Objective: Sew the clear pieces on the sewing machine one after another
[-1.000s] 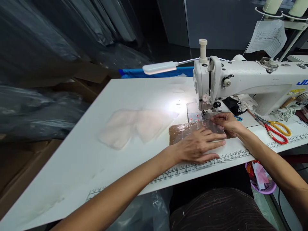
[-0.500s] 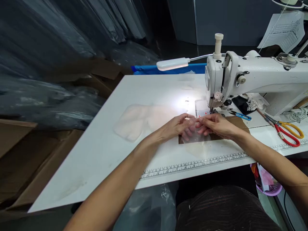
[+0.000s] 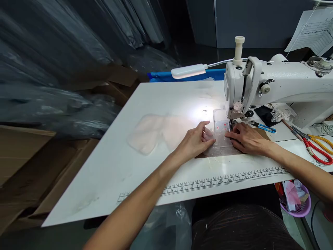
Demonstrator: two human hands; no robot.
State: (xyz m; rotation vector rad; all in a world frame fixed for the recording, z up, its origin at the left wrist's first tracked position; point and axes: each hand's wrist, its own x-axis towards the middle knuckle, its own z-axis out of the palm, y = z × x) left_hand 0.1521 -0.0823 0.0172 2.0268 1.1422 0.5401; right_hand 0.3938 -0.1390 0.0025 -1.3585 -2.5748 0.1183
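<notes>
A thin see-through piece of fabric (image 3: 221, 146) lies at the needle of a white sewing machine (image 3: 232, 93), its outline hard to make out. My left hand (image 3: 196, 140) is at its left side, thumb on top and index finger stretched apart; the other fingers show hazily, seemingly through the fabric. My right hand (image 3: 246, 139) holds the fabric just right of and in front of the presser foot (image 3: 231, 123), fingers bent and thumb tucked in. A brown sheet (image 3: 262, 133) shows partly beneath my right hand.
Blue thread snips (image 3: 265, 127) and scissors with red and yellow handles (image 3: 316, 149) lie right of the machine. Pale sheer pieces (image 3: 148, 133) rest on the white table (image 3: 104, 173). A lamp (image 3: 188, 71) hangs over it. A purple basket (image 3: 299, 210) stands below the front edge.
My hands, close together before the needle earlier, have moved apart. The right hand has shifted right and lies lower on the fabric, now in view between them. The whole view has shifted slightly.
</notes>
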